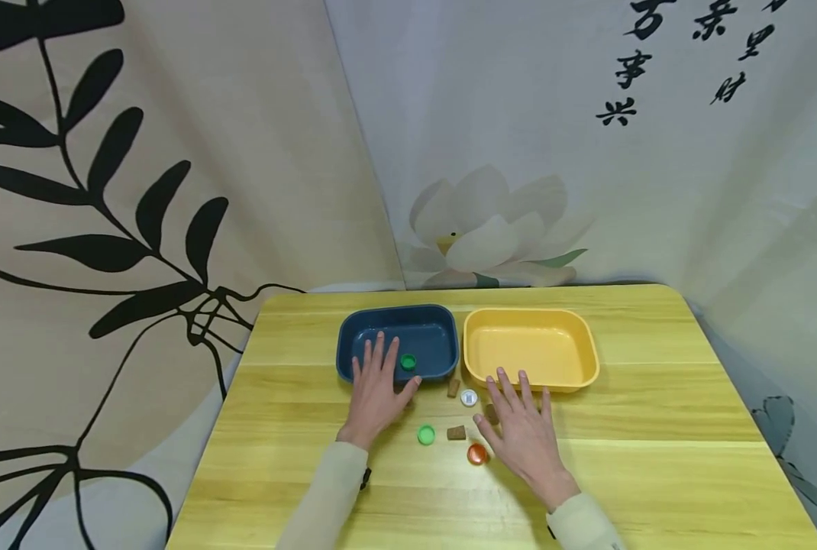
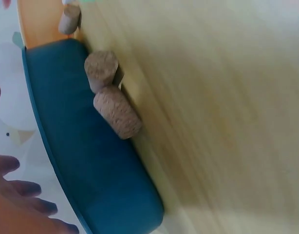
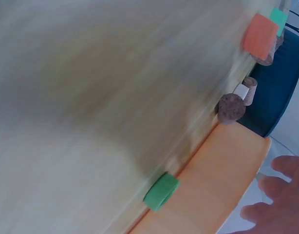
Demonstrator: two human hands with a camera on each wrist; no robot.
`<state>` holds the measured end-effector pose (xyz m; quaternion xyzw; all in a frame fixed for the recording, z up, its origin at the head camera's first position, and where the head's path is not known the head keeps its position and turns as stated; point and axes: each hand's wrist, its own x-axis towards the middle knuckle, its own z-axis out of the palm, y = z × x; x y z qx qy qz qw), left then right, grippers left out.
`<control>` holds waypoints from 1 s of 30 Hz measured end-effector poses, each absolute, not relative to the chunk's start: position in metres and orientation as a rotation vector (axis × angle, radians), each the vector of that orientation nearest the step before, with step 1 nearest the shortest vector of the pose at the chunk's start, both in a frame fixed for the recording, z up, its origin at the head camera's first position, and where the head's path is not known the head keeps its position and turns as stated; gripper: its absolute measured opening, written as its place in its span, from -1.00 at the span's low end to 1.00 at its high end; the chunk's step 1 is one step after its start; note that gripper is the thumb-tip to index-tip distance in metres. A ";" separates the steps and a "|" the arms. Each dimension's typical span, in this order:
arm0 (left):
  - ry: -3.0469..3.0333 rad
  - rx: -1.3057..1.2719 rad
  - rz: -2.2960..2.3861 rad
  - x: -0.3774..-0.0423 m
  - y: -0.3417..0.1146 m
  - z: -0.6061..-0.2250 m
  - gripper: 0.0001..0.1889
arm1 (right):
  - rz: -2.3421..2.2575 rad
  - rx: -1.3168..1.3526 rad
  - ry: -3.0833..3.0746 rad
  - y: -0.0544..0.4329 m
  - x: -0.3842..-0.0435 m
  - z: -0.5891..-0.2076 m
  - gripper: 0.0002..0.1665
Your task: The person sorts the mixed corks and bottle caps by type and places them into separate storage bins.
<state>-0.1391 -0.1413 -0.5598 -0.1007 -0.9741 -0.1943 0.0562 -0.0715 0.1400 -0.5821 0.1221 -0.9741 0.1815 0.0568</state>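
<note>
My left hand (image 1: 376, 393) is held over the front wall of the blue tray (image 1: 353, 332), fingers straight and spread, holding nothing. A green bottle cap (image 1: 408, 362) lies in that tray, right by its thumb. Over the near side of the yellow tray (image 1: 582, 347), my right hand (image 1: 521, 435) is also spread and holds nothing. Between the hands lie a light green cap (image 1: 426, 435), a red cap (image 1: 477, 454), a white cap (image 1: 468, 397) and several corks (image 1: 456, 433). The left wrist view shows corks (image 2: 117, 112) in front of the blue tray.
The wooden table (image 1: 676, 458) reaches well past the trays to the right. Behind it hang printed curtains (image 1: 278, 153). In the right wrist view a green cap (image 3: 161, 191) stands on edge beside the yellow tray's outer wall.
</note>
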 end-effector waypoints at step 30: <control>-2.678 -0.834 -0.559 -0.079 -0.110 -0.582 -0.36 | 0.629 -0.010 -2.924 0.264 -0.103 -0.586 0.07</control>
